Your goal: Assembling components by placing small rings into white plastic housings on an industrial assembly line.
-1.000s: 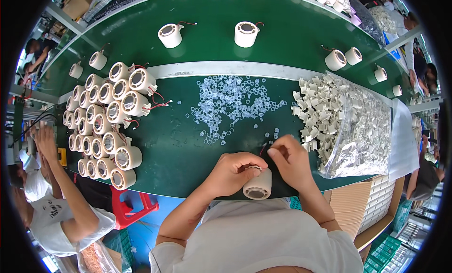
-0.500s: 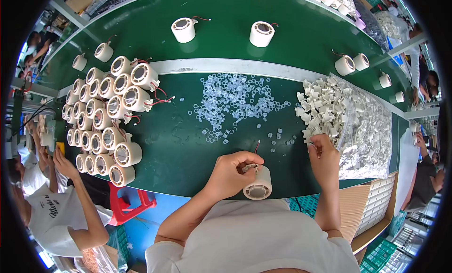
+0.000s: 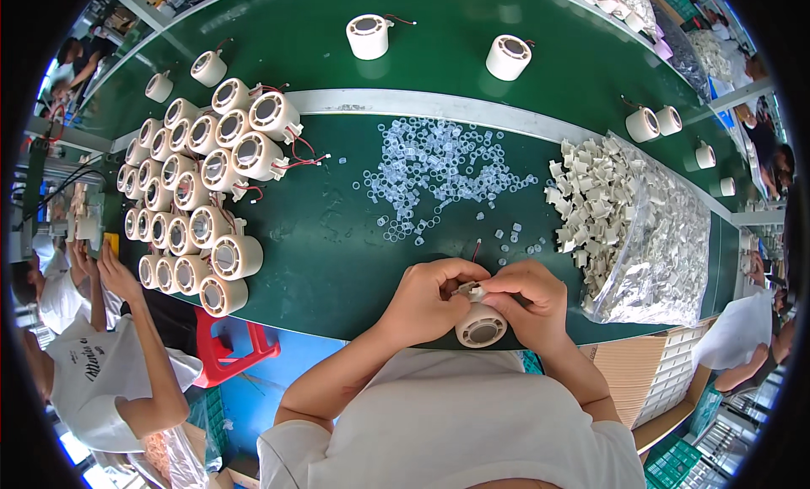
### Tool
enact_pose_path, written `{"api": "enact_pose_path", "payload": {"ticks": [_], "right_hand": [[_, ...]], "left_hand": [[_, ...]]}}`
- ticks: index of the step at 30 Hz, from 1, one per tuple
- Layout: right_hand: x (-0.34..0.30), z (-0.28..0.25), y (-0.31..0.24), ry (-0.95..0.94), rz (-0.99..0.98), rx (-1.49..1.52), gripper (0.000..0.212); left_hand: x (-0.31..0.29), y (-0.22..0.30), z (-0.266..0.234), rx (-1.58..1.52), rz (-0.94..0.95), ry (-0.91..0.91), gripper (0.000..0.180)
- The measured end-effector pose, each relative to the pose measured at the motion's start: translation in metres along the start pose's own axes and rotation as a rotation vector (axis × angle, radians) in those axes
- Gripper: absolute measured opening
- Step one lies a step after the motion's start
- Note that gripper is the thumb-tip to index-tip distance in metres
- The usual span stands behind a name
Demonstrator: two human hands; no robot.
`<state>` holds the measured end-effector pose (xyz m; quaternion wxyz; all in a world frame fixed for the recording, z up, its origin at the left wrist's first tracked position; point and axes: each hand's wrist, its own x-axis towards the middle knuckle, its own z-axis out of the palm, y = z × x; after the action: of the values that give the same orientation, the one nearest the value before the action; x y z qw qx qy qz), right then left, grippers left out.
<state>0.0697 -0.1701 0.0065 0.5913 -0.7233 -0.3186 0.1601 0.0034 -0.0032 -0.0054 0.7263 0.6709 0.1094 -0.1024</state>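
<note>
Near the table's front edge, my left hand (image 3: 424,302) is closed around a white cylindrical housing (image 3: 481,327), tilted so that its round dark-centred end faces me. A small off-white bracket (image 3: 472,291) sits on the housing's side, and a thin red wire rises behind it. My right hand (image 3: 535,303) pinches at that bracket, thumb and forefinger together; whatever lies between the fingertips is hidden. Beyond my hands is a spread of small clear plastic rings (image 3: 439,164). Off-white plastic clips (image 3: 591,194) lie heaped to the right.
Rows of similar white housings (image 3: 201,135) with red wires stand on the left. A clear bag (image 3: 662,253) holds more clips. Behind a pale rail (image 3: 405,103), a green surface carries several housings. A co-worker's hand (image 3: 118,274) and a red stool (image 3: 211,350) are left; a cardboard box (image 3: 620,367) stands below right.
My right hand has come left from the clip heap to the housing, and its fingers now meet my left hand at the bracket. The view has shifted slightly.
</note>
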Motion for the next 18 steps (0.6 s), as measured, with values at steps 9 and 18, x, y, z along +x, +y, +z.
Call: {"api": "enact_pose_path", "payload": {"ticks": [9,18], "right_hand": [[0.015,0.004,-0.009,-0.09,-0.008,-0.22,0.019],[0.068,-0.012,0.04,0.207,0.086,-0.658,0.005]], "left_hand": [[-0.002,0.003,-0.001,-0.102,-0.016,0.042,0.02],[-0.026,0.006,0.0,0.33,0.022,0.099,0.019]]}}
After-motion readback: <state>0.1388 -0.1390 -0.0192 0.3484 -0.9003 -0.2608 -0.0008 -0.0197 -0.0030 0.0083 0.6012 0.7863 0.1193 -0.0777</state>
